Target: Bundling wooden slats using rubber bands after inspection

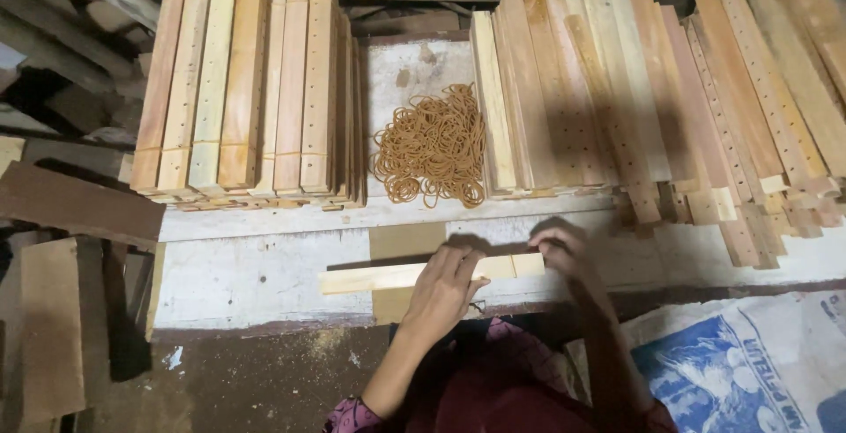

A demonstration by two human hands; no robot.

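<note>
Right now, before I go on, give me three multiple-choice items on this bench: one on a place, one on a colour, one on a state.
1. Where does the pile of rubber bands lie?
A. between the two stacks of wooden slats
B. on the sack
C. on the floor at the left

2. What colour are the rubber bands?
A. blue
B. tan brown
C. white

3. How do the hands stand on the wooden slats at the bench's front edge?
A. both are off them
B. only one touches
C. both rest on them

Answers: 1 A, the pile sits on the white bench between the bundled stack and the loose stack. 2 B, they match the wood's tone. 3 C, the left hand covers the slats' middle and the right hand grips their right end.
</note>
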